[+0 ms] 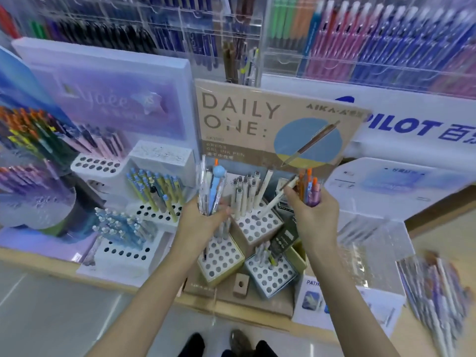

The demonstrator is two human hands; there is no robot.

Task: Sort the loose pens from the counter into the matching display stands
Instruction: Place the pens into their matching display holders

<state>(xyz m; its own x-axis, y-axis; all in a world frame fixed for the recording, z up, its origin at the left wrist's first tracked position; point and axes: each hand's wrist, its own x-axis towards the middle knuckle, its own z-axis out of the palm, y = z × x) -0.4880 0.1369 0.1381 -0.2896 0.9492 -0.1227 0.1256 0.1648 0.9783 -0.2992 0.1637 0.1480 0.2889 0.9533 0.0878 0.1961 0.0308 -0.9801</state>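
My left hand (203, 217) grips a bundle of pens (212, 189), clear, white and light blue, held upright over the brown cardboard stand (257, 302). My right hand (313, 215) holds a bunch of orange and purple pens (310, 188) and pinches a cream pen (277, 199) that slants down toward the perforated white block (260, 225) at the stand's back. Several cream pens (244, 191) stand in that block. Two lower blocks, one tan (220, 258) and one blue (271, 275), show mostly bare holes.
A "DAILY ONE" sign (260, 124) rises behind the stand. To the left sit white stands with yellow-blue pens (154, 189) and pale blue pens (123, 228). Loose pens (438, 287) lie on the counter at the right, near a clear acrylic tray (373, 243). Packed pen racks fill the back wall.
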